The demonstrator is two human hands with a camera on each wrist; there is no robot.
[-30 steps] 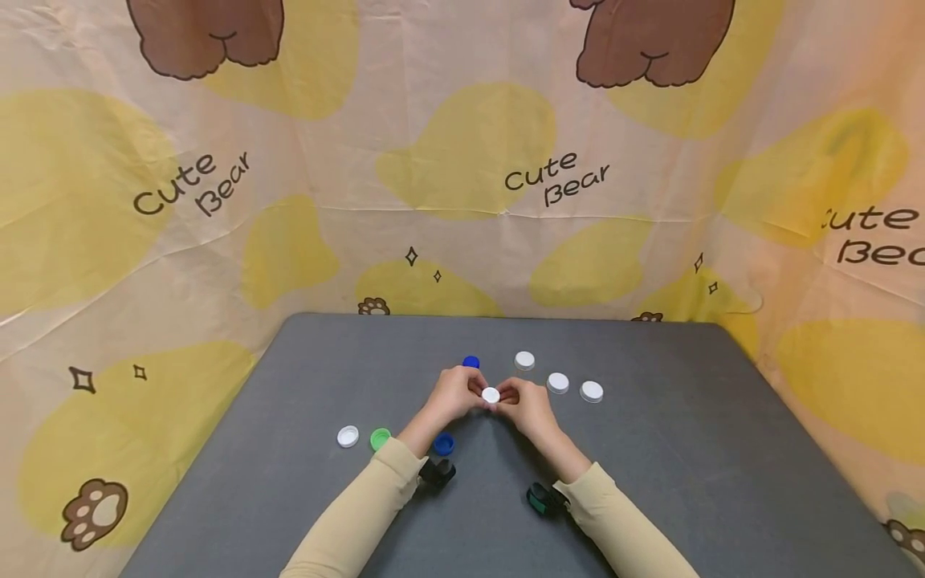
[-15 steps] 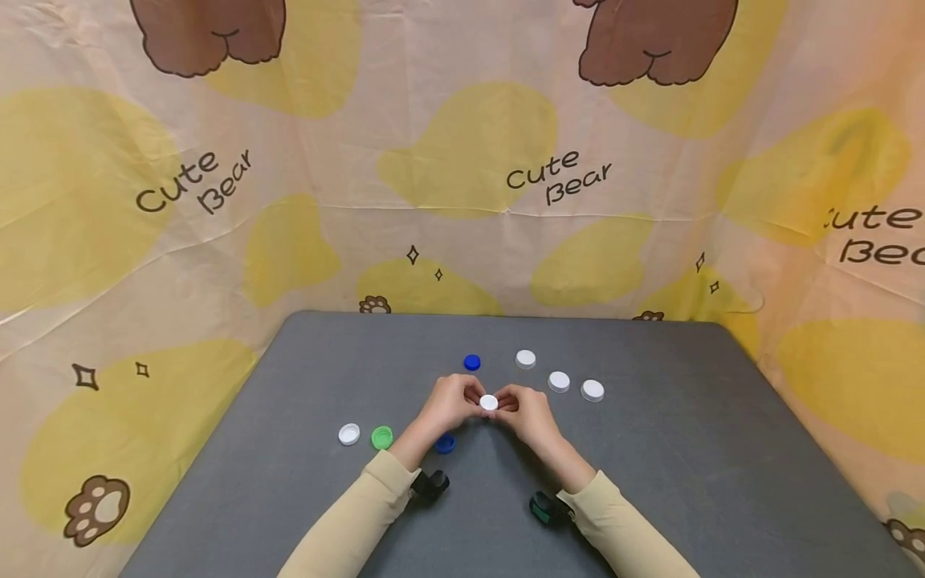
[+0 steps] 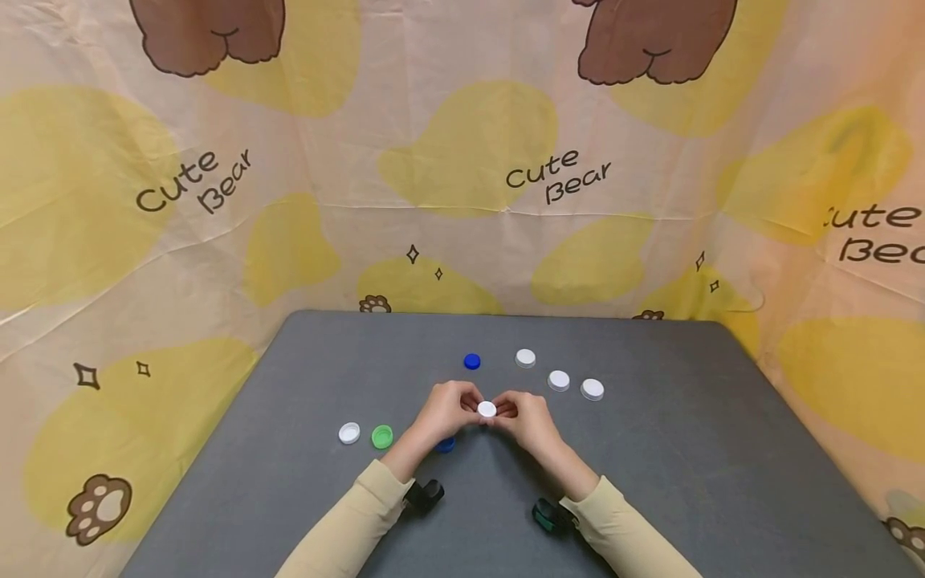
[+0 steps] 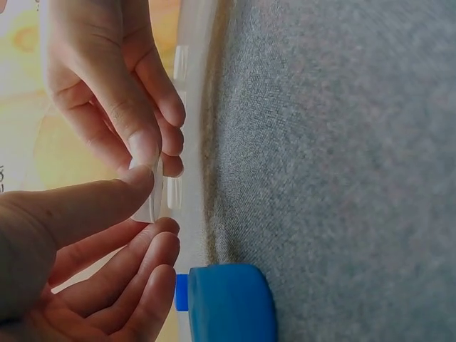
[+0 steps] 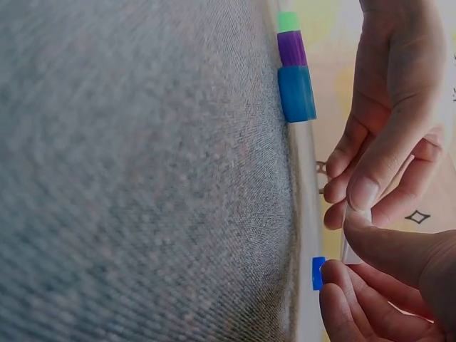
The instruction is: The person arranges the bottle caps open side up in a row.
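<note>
A small white bottle cap (image 3: 487,409) is pinched between both hands above the grey table. My left hand (image 3: 448,411) holds its left side, thumb and fingers meeting at the rim. From the right, my right hand (image 3: 526,417) pinches the opposite side. Edge-on, the white cap (image 4: 157,189) shows thin between the two thumbs in the left wrist view. Under the left wrist lies a blue cap (image 3: 445,445), partly hidden by the arm. Beyond the hands sits another blue cap (image 3: 472,361).
To the left on the table (image 3: 253,498) are a white cap (image 3: 349,433) and a green cap (image 3: 382,437). Three white caps (image 3: 559,380) lie at the back right. The right wrist view also shows a purple cap (image 5: 292,48) beside the green one. A printed cloth hangs behind.
Both hands have drawn the white cap a little nearer to the body. The far blue cap, partly covered before, now shows fully. The other caps stay put.
</note>
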